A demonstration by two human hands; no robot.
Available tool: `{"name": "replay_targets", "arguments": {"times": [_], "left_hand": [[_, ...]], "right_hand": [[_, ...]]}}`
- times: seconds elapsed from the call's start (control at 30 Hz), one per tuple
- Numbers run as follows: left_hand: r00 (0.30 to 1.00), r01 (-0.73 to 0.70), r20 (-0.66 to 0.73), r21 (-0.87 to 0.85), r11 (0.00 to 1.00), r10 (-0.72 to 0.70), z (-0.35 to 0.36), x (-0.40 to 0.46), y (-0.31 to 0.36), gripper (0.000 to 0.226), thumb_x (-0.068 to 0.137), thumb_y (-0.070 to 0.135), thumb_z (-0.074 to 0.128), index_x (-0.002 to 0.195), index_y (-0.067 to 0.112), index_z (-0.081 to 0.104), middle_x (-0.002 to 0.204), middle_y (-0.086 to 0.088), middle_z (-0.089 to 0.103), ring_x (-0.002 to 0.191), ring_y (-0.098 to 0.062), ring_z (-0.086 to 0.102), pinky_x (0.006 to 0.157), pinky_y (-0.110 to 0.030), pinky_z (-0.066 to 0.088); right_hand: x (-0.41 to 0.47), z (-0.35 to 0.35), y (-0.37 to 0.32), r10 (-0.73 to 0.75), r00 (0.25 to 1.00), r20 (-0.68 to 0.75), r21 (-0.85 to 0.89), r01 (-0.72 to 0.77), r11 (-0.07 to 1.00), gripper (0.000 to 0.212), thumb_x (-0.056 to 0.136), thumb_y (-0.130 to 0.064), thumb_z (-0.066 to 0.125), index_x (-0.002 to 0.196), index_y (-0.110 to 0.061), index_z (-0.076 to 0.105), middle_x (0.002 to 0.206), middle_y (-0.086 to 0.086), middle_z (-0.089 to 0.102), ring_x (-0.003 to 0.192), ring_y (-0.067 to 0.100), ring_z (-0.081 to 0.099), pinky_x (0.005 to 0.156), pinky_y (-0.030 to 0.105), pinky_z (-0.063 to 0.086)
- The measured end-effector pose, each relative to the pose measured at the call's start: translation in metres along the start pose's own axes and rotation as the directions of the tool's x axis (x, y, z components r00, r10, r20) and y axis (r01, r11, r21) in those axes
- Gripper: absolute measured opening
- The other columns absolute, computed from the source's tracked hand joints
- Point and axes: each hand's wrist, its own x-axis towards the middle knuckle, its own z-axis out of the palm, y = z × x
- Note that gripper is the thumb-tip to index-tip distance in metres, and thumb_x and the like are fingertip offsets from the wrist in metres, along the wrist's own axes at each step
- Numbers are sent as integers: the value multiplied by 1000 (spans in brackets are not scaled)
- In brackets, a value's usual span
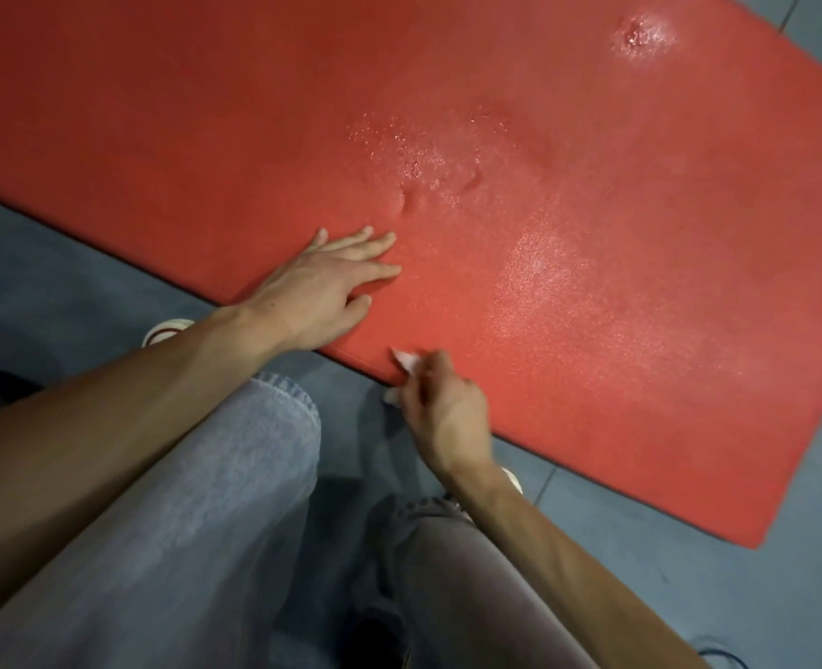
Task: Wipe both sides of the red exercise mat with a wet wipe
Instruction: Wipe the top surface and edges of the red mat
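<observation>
The red exercise mat [495,161] lies flat on the grey tiled floor [85,282], running slantwise across my view from the upper left to its corner at the lower right. My left hand [322,287] rests palm down on the mat close to its near edge, fingers spread and straight, its grip released and holding nothing. My right hand [442,412] is at that same near edge, a little to the right of the left one, its grip clenched on a small white wet wipe [406,362], which is pinched between the fingertips and pressed against the rim of the mat; this hand is blurred. The mat's surface shows glossy damp patches near its middle and a few shallow dents, with another shiny dent towards the far right end. My legs in pale grey jeans [196,499] fill the lower part of the view, and the white toe of a shoe [165,329] peeps out beside my left forearm.
</observation>
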Motion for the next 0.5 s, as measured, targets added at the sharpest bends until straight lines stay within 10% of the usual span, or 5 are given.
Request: {"name": "replay_targets", "arguments": {"times": [0.33,0.5], "left_hand": [[999,10,-42,-69,998,-13,1,3,-4,46,102,17,55,147,25,53,166,11,27,155,-5,14,129,-48,5],[985,50,-155,-180,982,-78,-5,1,2,44,101,14,56,143,26,58,156,8,47,148,-2,33,128,-33,14]], "right_hand": [[-42,-48,78,286,950,-123,-46,-293,955,12,91,-22,65,95,-22,54,66,1,69,50,27,63,49,45,53],[10,6,-18,3,1000,-13,81,-1,997,7,96,-18,57,101,-16,53,86,8,76,68,34,65,62,43,50]]}}
